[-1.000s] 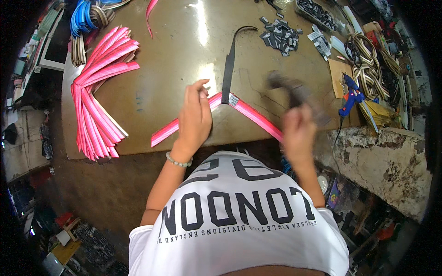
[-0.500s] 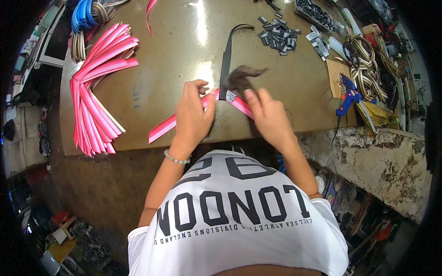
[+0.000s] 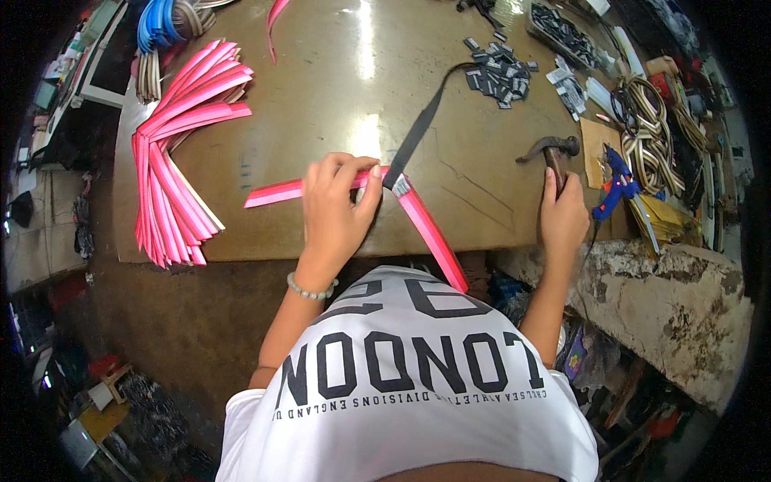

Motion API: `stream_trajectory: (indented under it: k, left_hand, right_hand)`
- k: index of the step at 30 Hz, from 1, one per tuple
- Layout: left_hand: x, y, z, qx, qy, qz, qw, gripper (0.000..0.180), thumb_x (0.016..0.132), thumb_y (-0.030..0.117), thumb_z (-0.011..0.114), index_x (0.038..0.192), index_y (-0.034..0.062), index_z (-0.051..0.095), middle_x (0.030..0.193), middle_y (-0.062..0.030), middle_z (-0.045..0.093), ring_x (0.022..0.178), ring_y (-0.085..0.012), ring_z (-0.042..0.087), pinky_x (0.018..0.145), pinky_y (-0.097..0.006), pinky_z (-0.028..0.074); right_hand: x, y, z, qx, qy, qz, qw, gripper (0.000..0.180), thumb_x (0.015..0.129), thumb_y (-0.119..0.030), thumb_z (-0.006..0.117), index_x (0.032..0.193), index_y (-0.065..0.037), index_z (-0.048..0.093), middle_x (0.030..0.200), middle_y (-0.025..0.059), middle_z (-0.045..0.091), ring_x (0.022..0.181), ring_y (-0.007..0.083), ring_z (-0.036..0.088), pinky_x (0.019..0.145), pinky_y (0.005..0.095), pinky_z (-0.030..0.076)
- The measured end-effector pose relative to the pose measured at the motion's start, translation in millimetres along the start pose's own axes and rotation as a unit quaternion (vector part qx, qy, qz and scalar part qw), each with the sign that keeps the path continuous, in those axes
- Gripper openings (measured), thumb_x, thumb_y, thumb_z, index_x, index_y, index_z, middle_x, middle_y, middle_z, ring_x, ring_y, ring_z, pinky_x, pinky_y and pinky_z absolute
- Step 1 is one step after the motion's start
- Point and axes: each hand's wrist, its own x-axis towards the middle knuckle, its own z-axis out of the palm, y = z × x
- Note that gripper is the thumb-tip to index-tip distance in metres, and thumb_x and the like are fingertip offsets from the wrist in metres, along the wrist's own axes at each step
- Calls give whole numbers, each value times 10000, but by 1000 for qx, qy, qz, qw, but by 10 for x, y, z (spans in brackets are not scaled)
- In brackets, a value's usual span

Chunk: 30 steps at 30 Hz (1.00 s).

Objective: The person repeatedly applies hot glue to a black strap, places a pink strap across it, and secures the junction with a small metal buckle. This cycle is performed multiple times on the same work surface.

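My left hand (image 3: 337,193) pinches a pink strap (image 3: 430,233) close to its bend, where a small pale tag (image 3: 401,187) lies. One end of the strap points left over the tabletop; the other hangs past the front edge toward my shirt. From the bend a black strip (image 3: 424,120) runs away to the upper right, its tip by a heap of small dark tags (image 3: 499,74). Off to the right, my right hand (image 3: 565,213) is closed round the wooden handle of a claw hammer (image 3: 556,153), its head pointing away from me.
A fanned stack of pink straps (image 3: 173,177) lies at the left, below blue and beige bundles (image 3: 161,28). On the right are a blue glue gun (image 3: 617,185), coiled cords (image 3: 646,136), brown card (image 3: 598,149) and a tray of dark pieces (image 3: 562,36).
The right hand has carried the hammer from the strap's bend to the right. The strap's right arm has swung toward me, and the black strip now leans right. The left hand keeps its hold.
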Motion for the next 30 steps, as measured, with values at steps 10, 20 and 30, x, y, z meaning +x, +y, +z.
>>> stream_trajectory:
  k: [10,20,30]
  left_hand:
    - [100,-183,-171,-79,-95,52,991,298,769,170,785,1006,42,657,916,-108,647,917,-269,623,798,-378,467]
    - [300,-206,-396,-64,-194,7,979,280,868,251,701,954,-16,702,749,-150,641,689,-251,634,660,-367,491]
    - [1238,-214,-613,-152,-190,94,965,286,949,260,614,1033,5,712,781,-119,701,724,-176,656,696,-342,511]
  right_hand:
    - [-9,-72,67,-60,29,-14,998,419,1005,-464,450,1007,-53,531,987,187,653,827,410,654,671,518,505]
    - [-39,-42,87,-54,44,-26,997,431,1004,-462,454,1046,-46,557,991,180,654,850,396,653,674,494,516]
    - [-26,-44,92,-61,41,-29,997,429,1007,-454,452,1050,-44,568,991,174,651,838,395,649,682,493,518]
